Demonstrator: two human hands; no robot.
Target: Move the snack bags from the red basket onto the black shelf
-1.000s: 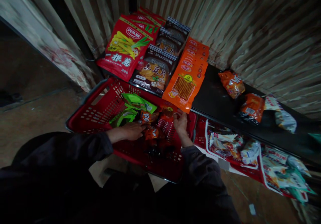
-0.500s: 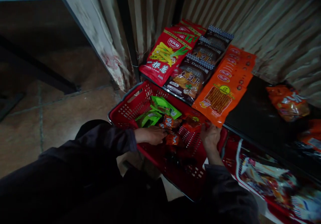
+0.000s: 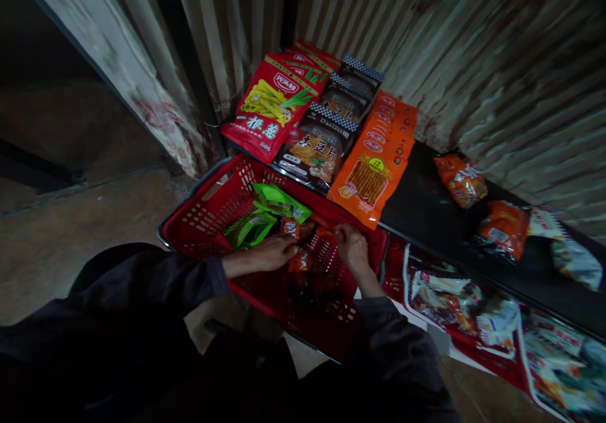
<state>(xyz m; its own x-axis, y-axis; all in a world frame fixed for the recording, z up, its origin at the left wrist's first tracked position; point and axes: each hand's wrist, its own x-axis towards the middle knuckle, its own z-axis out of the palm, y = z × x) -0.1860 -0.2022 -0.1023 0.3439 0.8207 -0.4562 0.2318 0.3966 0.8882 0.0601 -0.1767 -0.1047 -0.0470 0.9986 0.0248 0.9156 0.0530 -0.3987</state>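
Both hands reach into a red plastic basket [image 3: 208, 211]. My left hand [image 3: 267, 252] has its fingers drawn together over small orange snack packets [image 3: 300, 261]; what its fingertips hold is hidden. On the right, my right hand [image 3: 354, 251] pinches the edge of an orange snack packet [image 3: 326, 234] inside the basket. Two bright green packets [image 3: 279, 201] lie beyond my left hand. Dark packets [image 3: 307, 291] sit in shadow at the near end, too dim to make out.
A black shelf [image 3: 416, 202] borders the basket, bearing red snack bags [image 3: 274, 107], brown potato-chip bags [image 3: 315, 142], orange stick-snack bags [image 3: 372, 164] and loose orange packets [image 3: 460, 180]. More red baskets with white packets [image 3: 497, 322] stand below it. A pleated curtain [image 3: 449, 50] hangs behind.
The view has swung right, so the basket and shelf sit further left. My right hand has moved from near the basket's rim inward onto the orange packet. My left hand stays over the packets.
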